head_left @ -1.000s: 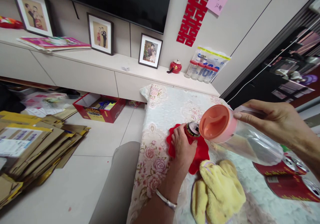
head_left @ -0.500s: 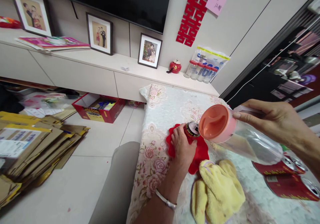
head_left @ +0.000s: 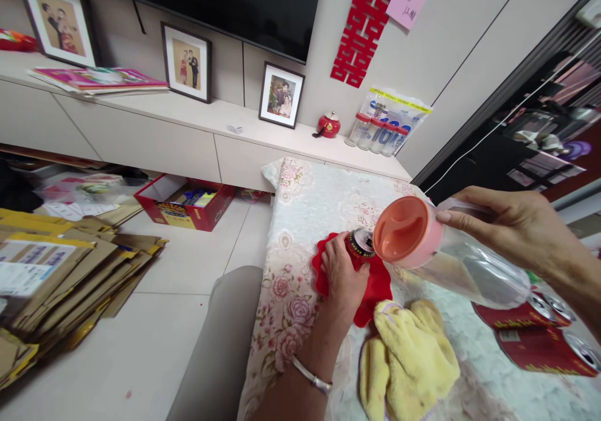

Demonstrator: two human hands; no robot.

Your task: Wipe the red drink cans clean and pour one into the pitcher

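My left hand (head_left: 342, 277) is wrapped round an upright red drink can (head_left: 360, 244) that stands on a red mat (head_left: 375, 289) on the table. My right hand (head_left: 511, 227) grips a clear plastic bottle (head_left: 469, 270) with a pink cap (head_left: 404, 232). The bottle is tipped on its side, with the cap right above and beside the can's top. A yellow cloth (head_left: 413, 358) lies on the table just in front of the red mat.
Two red cans (head_left: 544, 349) lie on their sides at the right of the floral tablecloth (head_left: 319, 202). Flattened cardboard (head_left: 61, 270) and a red box (head_left: 188, 205) sit on the floor at left. A long cabinet with framed photos (head_left: 282, 95) runs behind.
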